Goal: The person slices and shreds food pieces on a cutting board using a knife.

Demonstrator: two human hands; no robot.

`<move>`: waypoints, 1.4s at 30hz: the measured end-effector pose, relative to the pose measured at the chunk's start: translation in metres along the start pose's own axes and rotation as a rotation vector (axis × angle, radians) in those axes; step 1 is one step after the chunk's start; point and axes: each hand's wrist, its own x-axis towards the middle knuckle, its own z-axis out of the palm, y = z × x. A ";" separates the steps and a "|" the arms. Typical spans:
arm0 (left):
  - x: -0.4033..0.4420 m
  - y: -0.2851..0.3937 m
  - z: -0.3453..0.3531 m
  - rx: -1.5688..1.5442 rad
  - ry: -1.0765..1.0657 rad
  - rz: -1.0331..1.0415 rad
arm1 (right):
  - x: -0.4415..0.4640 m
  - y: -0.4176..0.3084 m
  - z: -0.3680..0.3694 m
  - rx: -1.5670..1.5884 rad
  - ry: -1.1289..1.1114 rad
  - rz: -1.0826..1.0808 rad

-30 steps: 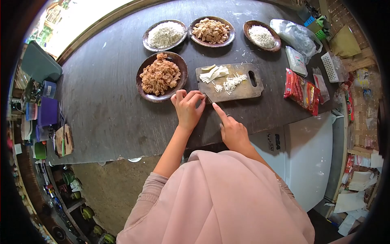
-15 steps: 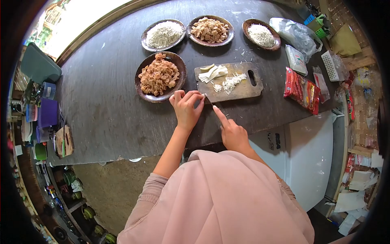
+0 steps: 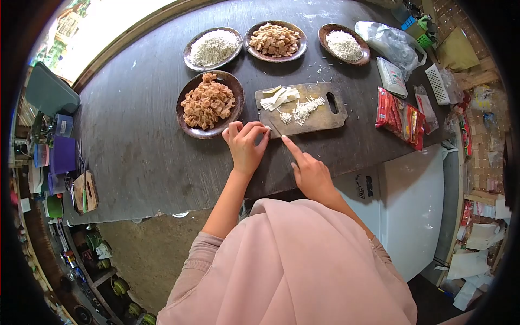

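Wooden board [image 3: 320, 122]: 1 | dishes [image 3: 237, 92]: 4 | left hand [image 3: 246, 145] pinching white bits [image 3: 267, 128] | right hand [image 3: 312, 174] gripping 1 knife [image 3: 277, 130]

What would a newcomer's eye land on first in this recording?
Probably the pale pink cloth filling the lower middle, then the left hand and right hand by the near-left corner of the cutting board, with a thin blade between them. After that, the white shreds on the board and the brown heap in the plate to its left.

The wooden cutting board [image 3: 320, 120] looks matt.
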 end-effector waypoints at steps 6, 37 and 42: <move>-0.001 -0.002 -0.001 -0.006 -0.012 0.004 | 0.000 -0.005 0.006 0.024 -0.024 0.003; 0.001 -0.002 -0.003 -0.045 -0.017 -0.009 | -0.005 -0.004 0.006 -0.029 -0.012 0.034; 0.002 -0.003 -0.004 -0.034 -0.004 0.029 | 0.005 -0.003 -0.001 0.012 0.019 0.036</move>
